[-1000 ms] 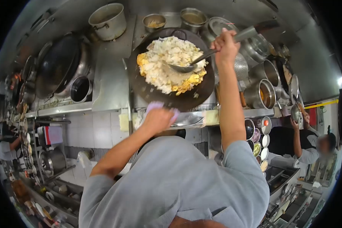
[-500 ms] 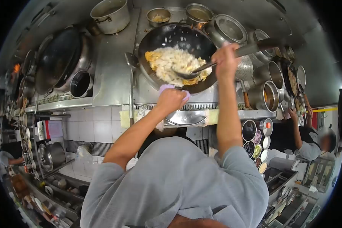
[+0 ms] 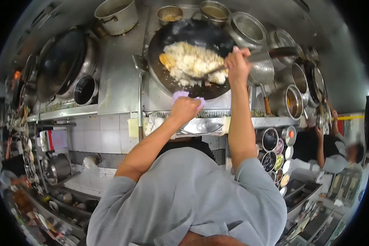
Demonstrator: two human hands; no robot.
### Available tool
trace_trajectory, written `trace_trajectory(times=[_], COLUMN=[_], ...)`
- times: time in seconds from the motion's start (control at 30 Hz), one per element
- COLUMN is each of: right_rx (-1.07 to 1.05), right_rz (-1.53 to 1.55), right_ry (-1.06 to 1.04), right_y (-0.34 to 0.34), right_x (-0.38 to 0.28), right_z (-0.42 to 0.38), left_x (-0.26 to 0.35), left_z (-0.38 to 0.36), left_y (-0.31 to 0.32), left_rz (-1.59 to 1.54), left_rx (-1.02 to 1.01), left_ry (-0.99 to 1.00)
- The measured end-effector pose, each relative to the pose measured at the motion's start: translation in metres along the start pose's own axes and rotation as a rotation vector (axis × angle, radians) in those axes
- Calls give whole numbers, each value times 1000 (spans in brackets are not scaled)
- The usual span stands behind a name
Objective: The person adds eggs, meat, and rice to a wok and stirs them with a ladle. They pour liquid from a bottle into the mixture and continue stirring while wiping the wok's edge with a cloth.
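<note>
A large black wok sits on the stove with white rice and yellow egg in it. My left hand is closed on a purple cloth at the wok's near rim. My right hand grips the long handle of a ladle over the wok's right side. The ladle's bowl lies against the rice and is partly hidden. Another ladle lies left of the wok.
Behind the wok stand a large pot and steel bowls. Pots and a perforated strainer are at the right, above ingredient containers. Another person stands at the far right.
The rice has shifted up in the wok, showing more of its near side. My right hand and the ladle have moved slightly left and down. My left hand stays at the rim.
</note>
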State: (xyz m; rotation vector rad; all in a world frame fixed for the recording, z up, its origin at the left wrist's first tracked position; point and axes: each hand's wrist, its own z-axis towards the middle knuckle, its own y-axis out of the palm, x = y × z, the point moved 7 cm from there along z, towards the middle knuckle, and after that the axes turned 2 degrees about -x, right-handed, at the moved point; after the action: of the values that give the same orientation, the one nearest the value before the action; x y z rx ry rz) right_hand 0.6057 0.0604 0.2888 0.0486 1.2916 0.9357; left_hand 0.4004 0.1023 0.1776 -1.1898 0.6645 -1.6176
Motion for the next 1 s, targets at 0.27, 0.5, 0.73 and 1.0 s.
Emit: trace_trajectory(times=[0.27,0.5,0.73,1.0], right_rx=[-96,-112,-129,-206], right_rz=[-82,-309,-272,-489], right_ry=[-163,82,153,-39], right_y=[67,54,67,96], right_x=[-115,37,69,71], right_z=[42,78,115,146], left_x=[2,-36,-40,-35], left_z=[-12,37,42,43], left_y=[-35,12,36,29], left_rz=[28,89,96,92], left_rx=[-184,-87,-131,-139], left_ry=[-58,-33,-89,-112])
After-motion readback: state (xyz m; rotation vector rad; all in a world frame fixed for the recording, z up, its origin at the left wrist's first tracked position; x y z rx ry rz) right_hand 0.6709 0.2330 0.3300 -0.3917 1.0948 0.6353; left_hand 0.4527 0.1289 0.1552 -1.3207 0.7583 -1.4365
